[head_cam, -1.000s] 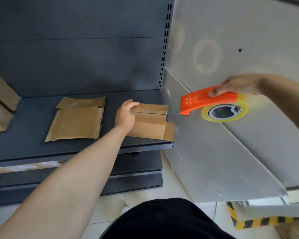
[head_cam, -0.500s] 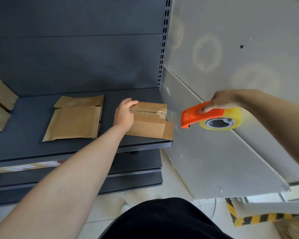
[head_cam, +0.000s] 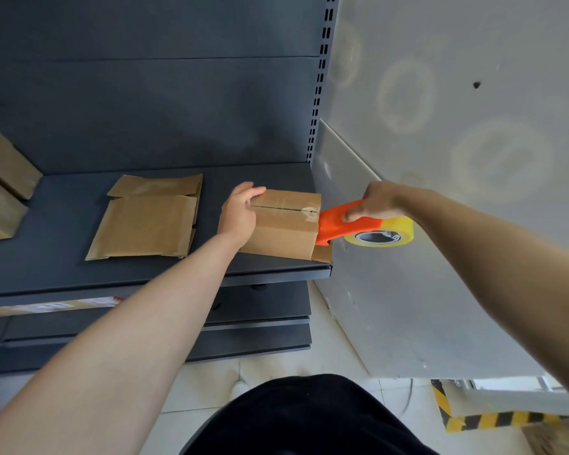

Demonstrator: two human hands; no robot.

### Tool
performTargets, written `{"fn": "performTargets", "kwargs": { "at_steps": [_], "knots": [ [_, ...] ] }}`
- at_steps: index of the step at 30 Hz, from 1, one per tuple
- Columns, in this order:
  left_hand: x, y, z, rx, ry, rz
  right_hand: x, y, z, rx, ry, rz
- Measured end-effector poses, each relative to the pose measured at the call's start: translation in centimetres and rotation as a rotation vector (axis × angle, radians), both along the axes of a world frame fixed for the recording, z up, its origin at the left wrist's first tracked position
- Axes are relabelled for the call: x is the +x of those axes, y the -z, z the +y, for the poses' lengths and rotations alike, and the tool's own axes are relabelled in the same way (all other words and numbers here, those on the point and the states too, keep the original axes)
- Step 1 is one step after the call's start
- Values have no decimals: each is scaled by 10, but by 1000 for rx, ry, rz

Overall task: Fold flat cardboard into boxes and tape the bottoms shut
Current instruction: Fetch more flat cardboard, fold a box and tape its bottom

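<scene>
Dark grey metal shelving (head_cam: 63,267) fills the left of the view, bounded on the right by a pale grey wall panel (head_cam: 457,257), and the work is done on the upper shelf. A folded box (head_cam: 283,234) is stood at the shelf's right end, close to the front edge, with its two bottom flaps closed upward so that their seam is seen running left to right. The box is steadied at its left end by the left hand (head_cam: 239,213), whose fingers are curled over the top edge. An orange tape dispenser (head_cam: 342,224) is gripped by the right hand (head_cam: 380,201), fingers wrapped round its body, with a yellowish tape roll (head_cam: 396,229) carried at its rear; its nose is pressed against the right end of the box, just below the seam. A glossy strip of clear tape (head_cam: 289,208) appears to be laid along the seam already, though the glare makes its extent hard to judge. This box is therefore judged almost finished: only the cutting and pressing down of the tape end is left. Two finished-looking boxes (head_cam: 4,192) are seen at the far left of the shelf, and a small stack of flat cardboard (head_cam: 145,224) lies between, well apart from the hands, waiting to be folded and taped
</scene>
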State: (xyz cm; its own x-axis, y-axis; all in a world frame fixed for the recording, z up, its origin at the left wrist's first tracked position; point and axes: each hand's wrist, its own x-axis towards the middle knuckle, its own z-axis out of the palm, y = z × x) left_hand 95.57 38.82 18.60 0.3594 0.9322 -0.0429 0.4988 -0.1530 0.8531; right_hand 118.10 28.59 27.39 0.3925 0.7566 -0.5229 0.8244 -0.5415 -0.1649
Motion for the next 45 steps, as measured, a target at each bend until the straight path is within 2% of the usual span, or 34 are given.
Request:
{"fn": "performTargets", "kwargs": {
  "at_steps": [7,15,20,23,25,27,32,34,36,39,41,43,45],
  "knots": [
    [-2,0,3,-24,-20,-23,-13,19,6,61,-16,-64],
    [-10,-2,6,-41,8,-7,13,17,27,250,238,-30],
    [-16,-5,12,-68,53,-2,2,7,67,181,-26,51],
    [-22,-11,15,-56,73,15,-10,16,91,135,-165,5],
    [-25,-13,17,-56,78,26,-20,29,105,113,-224,-32],
    [-29,-13,19,-74,79,36,-30,42,117,123,-238,16],
    [-35,-15,21,-94,72,30,-25,45,133,217,-111,306],
    [-35,-18,20,-108,76,22,-23,39,132,293,-28,324],
    [-34,-21,20,-129,71,23,-26,33,126,302,31,253],
    [-33,-26,21,-164,23,48,-35,22,102,170,189,326],
    [-30,-28,20,-199,-37,63,-39,22,84,36,203,348],
    [-27,-28,20,-269,-129,102,-40,31,70,28,227,382],
    [-24,-26,21,-363,-204,129,-44,37,63,102,318,527]
  ]
}}
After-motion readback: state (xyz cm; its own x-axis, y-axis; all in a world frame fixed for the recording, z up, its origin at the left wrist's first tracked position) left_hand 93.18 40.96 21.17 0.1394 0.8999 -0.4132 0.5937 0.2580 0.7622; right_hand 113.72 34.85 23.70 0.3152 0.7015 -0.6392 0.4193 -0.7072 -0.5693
